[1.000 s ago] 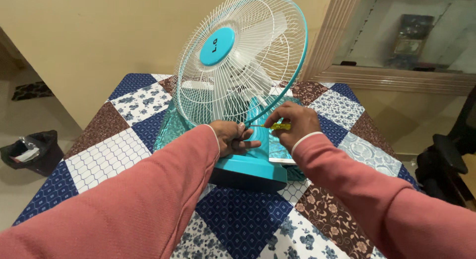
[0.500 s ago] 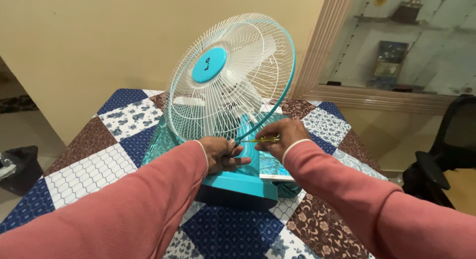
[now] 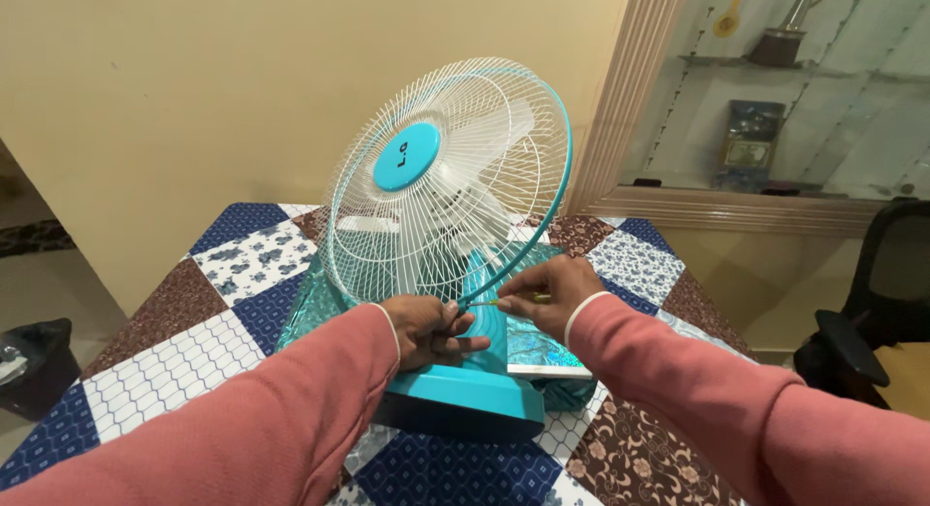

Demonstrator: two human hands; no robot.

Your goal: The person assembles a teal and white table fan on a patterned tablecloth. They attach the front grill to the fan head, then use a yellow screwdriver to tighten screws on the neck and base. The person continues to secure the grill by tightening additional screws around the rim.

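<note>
On the patchwork tablecloth (image 3: 165,370), with its blue, brown and white squares, a turquoise table fan (image 3: 441,206) stands on its base, tilted back toward the far wall, its white wire cage rimmed by a turquoise band. Both of the person's hands meet at the lower edge of that rim, just above the fan's base (image 3: 460,401). Her left hand (image 3: 426,330) is curled with the fingers (image 3: 463,324) partly bent, the thumb and forefinger pressing against the bottom of the cage where the wires join the band; whether it truly grips the rim or only steadies it I cannot tell. Her right hand (image 3: 550,295) is closed tight, fingertips pinched around a thin screwdriver with a yellow-green handle (image 3: 523,299), whose tip points left at the rim just beside the left thumb. Clear plastic wrapping (image 3: 305,317) lies crumpled under and around the fan. Off to the far right, a black chair (image 3: 877,312) stands beside the table.
</note>
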